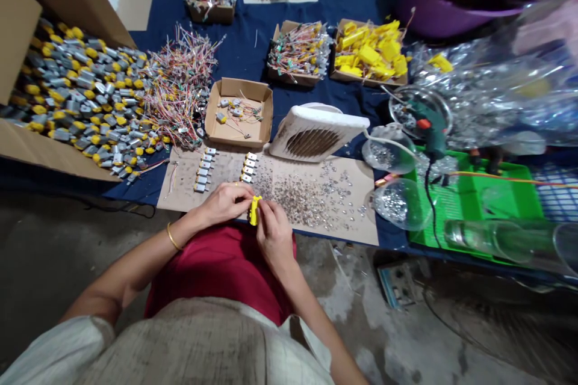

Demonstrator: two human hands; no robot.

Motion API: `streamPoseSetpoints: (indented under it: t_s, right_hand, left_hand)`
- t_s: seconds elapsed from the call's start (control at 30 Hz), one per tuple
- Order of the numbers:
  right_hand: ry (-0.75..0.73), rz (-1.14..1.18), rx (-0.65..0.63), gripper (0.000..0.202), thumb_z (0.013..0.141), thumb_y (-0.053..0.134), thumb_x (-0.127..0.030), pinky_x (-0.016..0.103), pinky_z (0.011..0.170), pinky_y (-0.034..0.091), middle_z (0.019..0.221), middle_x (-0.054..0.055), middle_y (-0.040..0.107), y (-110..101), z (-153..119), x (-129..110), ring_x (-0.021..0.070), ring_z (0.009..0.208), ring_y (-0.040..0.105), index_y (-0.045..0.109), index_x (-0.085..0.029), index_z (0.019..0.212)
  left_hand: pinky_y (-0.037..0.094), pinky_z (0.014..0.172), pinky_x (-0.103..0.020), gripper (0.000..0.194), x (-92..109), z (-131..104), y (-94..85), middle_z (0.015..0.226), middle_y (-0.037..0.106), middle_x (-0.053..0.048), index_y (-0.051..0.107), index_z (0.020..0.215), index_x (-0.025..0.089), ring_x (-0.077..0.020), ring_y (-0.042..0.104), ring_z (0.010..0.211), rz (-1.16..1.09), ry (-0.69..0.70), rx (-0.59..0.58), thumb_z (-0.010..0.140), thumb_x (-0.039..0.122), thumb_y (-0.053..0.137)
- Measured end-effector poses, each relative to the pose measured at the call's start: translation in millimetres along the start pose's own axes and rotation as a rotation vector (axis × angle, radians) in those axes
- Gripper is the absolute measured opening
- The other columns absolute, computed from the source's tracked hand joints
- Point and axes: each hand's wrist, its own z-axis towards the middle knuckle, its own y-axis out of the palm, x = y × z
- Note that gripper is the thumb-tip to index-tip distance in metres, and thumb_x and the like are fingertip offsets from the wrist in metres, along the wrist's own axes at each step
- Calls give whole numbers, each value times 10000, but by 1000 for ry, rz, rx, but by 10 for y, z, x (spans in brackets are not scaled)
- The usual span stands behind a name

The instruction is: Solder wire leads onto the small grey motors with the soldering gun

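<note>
A small yellow plastic housing (254,210) is held upright between my two hands, over the front edge of the cardboard sheet (361,192). My left hand (228,201) pinches its upper left side, and my right hand (274,230) grips it from the right with bent fingers. Whether anything sits inside the housing is too small to tell. Just beyond my left hand, several small motors (248,167) stand in a short column. Another column of silver motors (204,171) lies to its left. Loose metal bits (311,195) are scattered to the right of my hands.
A white fan (316,132) stands behind the sheet. At left, a large carton (58,159) holds many motors, beside a heap of wired parts (180,84). Yellow housings (372,51) fill a box at the back. A green tray (492,192) and a power screwdriver (434,126) are at right.
</note>
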Motion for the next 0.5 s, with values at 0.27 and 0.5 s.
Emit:
streamPoseSetpoints:
  t_s: [0.27, 0.5]
  right_hand:
    - [9, -12, -5, 355, 947, 447, -142, 404, 839, 562, 1076, 155, 623, 2, -12, 10, 236, 981, 613, 578, -177, 1276]
    - [9, -17, -16, 371, 950, 438, -142, 417, 844, 557, 1077, 155, 623, -3, -18, 16, 243, 991, 610, 564, -185, 1296]
  left_hand:
    - [555, 844, -269, 147, -8, 15, -38, 932, 750, -72, 739, 839, 161, -160, 703, 883, 18, 12, -62, 858, 163, 594]
    - [555, 853, -279, 151, -14, 18, -36, 936, 748, -74, 737, 854, 160, -165, 699, 893, 44, 21, -72, 865, 173, 587]
